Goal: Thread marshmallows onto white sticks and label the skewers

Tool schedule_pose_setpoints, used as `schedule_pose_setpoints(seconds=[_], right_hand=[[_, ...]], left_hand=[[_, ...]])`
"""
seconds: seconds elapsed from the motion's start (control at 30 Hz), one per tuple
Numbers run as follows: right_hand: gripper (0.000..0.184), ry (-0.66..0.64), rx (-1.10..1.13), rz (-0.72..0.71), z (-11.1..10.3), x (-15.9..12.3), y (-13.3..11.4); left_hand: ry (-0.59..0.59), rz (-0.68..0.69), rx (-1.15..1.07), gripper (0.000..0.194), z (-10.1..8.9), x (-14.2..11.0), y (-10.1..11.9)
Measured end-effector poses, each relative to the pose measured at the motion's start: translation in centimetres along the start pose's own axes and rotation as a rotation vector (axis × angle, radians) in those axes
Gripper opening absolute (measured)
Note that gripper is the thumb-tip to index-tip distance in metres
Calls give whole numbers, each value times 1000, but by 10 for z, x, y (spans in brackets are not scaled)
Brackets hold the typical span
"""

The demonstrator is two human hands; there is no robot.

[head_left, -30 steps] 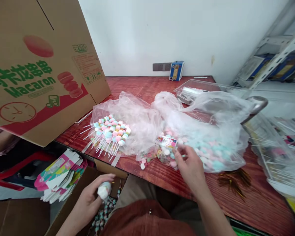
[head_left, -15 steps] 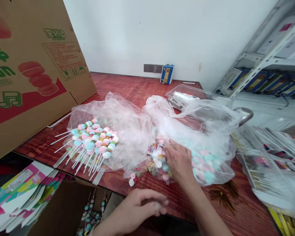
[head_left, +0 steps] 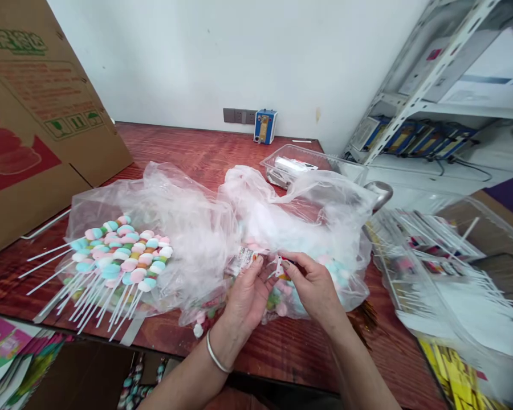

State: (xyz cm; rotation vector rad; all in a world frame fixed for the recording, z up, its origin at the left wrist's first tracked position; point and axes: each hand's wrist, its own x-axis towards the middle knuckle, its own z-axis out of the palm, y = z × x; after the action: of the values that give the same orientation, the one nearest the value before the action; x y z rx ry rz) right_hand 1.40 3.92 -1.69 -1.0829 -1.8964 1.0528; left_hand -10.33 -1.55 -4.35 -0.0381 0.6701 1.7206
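Both my hands are over the middle of the table, close together. My left hand [head_left: 250, 290], with a silver bangle at its wrist, is closed on a small printed clear packet [head_left: 243, 259]. My right hand [head_left: 316, 287] pinches a small red and white printed piece [head_left: 279, 266]; whether it belongs to the same packet I cannot tell. Below and behind the hands lie loose coloured candies [head_left: 277, 299], partly hidden. Marshmallow skewers [head_left: 128, 250] on white sticks rest on a clear plastic bag [head_left: 183, 228] at the left. Another clear bag [head_left: 265, 199] holds pastel marshmallows behind my right hand.
A large cardboard carton [head_left: 38, 125] stands at the left. Clear trays [head_left: 427, 267] with white sticks are at the right, above yellow strips [head_left: 453, 370]. A blue box [head_left: 265, 126] stands by the wall, and a clear bin [head_left: 320, 158] sits behind the bags.
My left hand has risen from the table's front edge to the middle and closed on the packet. My right hand now pinches the small printed piece. The view has turned right.
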Motion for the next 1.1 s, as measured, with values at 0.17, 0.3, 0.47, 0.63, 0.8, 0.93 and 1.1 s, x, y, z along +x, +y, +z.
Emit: schedule_pose_setpoints(seconds=[0.17,0.3,0.47,0.63,0.8,0.93,1.1], right_hand=[[19,55,-31,-9,2,-21,-9],[22,79,-199,-87,-9,-45,-28],[42,150,-321,-96,-22,-73,-31],[46,110,-373,-173,-36,-94,-33],[32,80,-101,-27,-39,-111,-41],[26,110,77,42,-35,-123,-43],[33,185,-6,21,-33,-135,-43]], left_hand=[[24,64,221,30,0,-17,5],[38,98,326,34,2,-31,1],[-92,56,248,36,7,-54,-12],[-217,-5,204,29,12,-68,-19],[-146,121,222,33,18,-79,-23],[-177,146,316,37,18,-91,-27],[-147,128,375,34,12,-96,-31]])
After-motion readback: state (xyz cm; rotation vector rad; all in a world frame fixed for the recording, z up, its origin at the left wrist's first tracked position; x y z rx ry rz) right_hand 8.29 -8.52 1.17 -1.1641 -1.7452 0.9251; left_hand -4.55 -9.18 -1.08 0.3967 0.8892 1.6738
